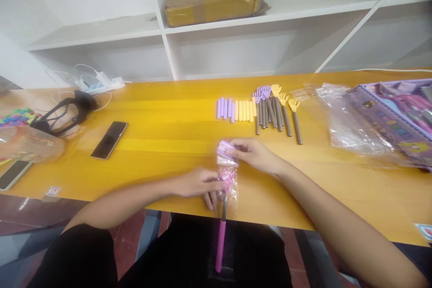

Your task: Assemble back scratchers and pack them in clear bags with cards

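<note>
Low in the centre of the frame: left hand (pixel 199 183) closed, fingers pinching the pink claw-headed back scratcher with a steel shaft and pink grip (pixel 222 220) inside its thin clear plastic sleeve (pixel 230 184). Just above, right hand (pixel 254 155) closed on the sleeve's folded purple-printed top. Grip end hanging past the near edge of the yellow wooden table (pixel 162 144). Claw blurred behind plastic and fingers. Further up, a row of purple and yellow scratchers (pixel 276 112) beside loose pastel grip tubes (pixel 236 110); exact count hard to make out.
</note>
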Demonstrator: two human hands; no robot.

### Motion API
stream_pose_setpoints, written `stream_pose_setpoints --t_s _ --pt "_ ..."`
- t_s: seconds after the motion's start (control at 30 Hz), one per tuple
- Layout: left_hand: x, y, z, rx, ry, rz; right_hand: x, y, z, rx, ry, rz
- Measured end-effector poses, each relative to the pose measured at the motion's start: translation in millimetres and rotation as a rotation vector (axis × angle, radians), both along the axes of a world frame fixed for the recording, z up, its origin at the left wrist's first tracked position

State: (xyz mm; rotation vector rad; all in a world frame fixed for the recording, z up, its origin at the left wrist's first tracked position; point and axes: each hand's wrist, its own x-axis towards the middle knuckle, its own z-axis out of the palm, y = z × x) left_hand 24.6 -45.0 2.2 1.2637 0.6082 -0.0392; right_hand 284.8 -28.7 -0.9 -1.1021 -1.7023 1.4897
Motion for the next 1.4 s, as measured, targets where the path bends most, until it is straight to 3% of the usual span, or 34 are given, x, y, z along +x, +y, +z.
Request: stream_pose_setpoints --t_s 0.17,0.23,0.33,0.53,0.67,0.93,1.13,1.4 --pt "-7 28 -16.9 0.239 -0.048 0.342 -6 0 -4.3 -0.063 0.001 0.082" --pt "-8 37 -24.9 0.310 -0.146 0.401 -8 -1 -5.5 -0.020 -0.010 0.094" --pt "-7 42 -31.0 0.404 -0.247 0.339 -9 -1 -6.1 0.059 -0.047 0.078" --pt "-5 41 -32.8 0.515 -0.243 0.304 -7 0 -6.7 0.051 -0.063 0.049" --pt "-5 41 -33.8 0.514 -0.304 0.337 -6 0 -8.8 0.034 -0.044 0.021" --pt "-3 40 -29.9 0.468 -0.218 0.398 -4 0 -5.4 0.043 -0.069 -0.029" --pt "-3 41 -32.4 0.440 -0.153 0.447 -2 -4 4.7 0.342 -0.129 -0.103" --pt "-6 43 -39.1 0.388 -0.191 0.493 -7 -6 -3.8 0.486 -0.159 -0.047"
